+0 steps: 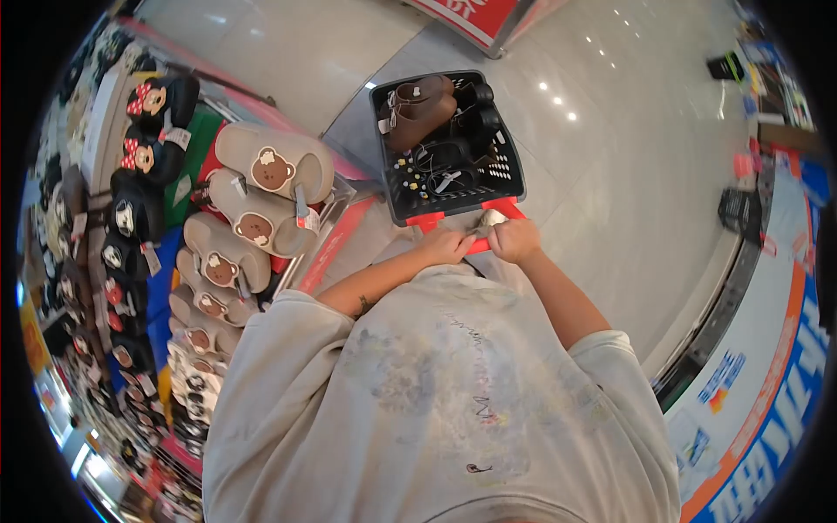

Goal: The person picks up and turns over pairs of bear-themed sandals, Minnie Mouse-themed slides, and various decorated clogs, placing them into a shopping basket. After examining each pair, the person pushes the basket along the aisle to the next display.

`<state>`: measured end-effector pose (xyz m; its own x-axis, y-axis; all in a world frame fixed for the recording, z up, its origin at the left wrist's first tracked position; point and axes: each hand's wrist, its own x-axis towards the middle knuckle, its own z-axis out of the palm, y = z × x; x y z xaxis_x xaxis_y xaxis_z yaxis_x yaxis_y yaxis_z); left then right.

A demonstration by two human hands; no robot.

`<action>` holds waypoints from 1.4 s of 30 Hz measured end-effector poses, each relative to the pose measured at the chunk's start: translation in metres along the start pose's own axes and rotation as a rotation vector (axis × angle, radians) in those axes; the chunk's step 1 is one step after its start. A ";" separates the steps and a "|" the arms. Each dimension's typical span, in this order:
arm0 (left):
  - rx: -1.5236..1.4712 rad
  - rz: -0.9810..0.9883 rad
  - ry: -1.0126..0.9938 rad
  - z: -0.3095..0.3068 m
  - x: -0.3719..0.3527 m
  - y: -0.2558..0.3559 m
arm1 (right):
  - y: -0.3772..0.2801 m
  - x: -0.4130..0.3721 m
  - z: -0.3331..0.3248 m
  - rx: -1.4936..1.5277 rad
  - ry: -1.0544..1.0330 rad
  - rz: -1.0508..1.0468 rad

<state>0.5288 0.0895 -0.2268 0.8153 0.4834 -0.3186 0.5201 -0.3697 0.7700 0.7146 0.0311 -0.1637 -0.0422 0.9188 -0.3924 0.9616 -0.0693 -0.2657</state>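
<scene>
Both my hands are wrapped round the red handle [478, 246] of a black shopping basket [399, 199] just in front of me. My left hand [445, 247] grips the handle's left part, and my right hand [515, 241] closes on its right end. Inside the basket lies a pair of brown slippers [418, 120] with a tag, at the far left. Black footwear [475, 122] fills the right side. Nearer me are dark slippers [443, 155] with a white tag and small coloured decorations.
To the left, a display holds beige bear slippers [235, 157] and black slippers with red bows [166, 100]. A red sign [471, 17] stands ahead. At right are a counter with blue lettering [750, 418] and another black basket [739, 212]. Grey tiled floor [602, 148] lies between.
</scene>
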 end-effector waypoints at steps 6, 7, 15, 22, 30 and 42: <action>-0.060 -0.243 0.211 -0.018 0.048 0.029 | 0.053 0.076 -0.054 -0.099 -0.068 -0.291; -0.062 -0.265 0.234 -0.027 0.054 0.037 | 0.058 0.088 -0.063 -0.103 -0.072 -0.322; -0.144 -0.477 0.680 -0.068 0.089 0.067 | 0.063 0.161 -0.121 -0.159 -0.059 -0.553; -0.162 -1.096 0.914 -0.084 0.126 0.060 | 0.056 0.206 -0.128 -0.142 -0.091 -0.658; -0.248 -0.974 0.901 -0.136 0.122 0.028 | 0.024 0.255 -0.142 -0.216 -0.099 -0.669; -0.240 -1.017 0.980 -0.250 0.129 -0.046 | -0.046 0.373 -0.167 -0.185 -0.039 -0.696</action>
<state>0.5458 0.3674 -0.1649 -0.4315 0.8310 -0.3511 0.6253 0.5560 0.5476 0.7000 0.4421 -0.1506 -0.6684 0.7110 -0.2184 0.7380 0.5973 -0.3139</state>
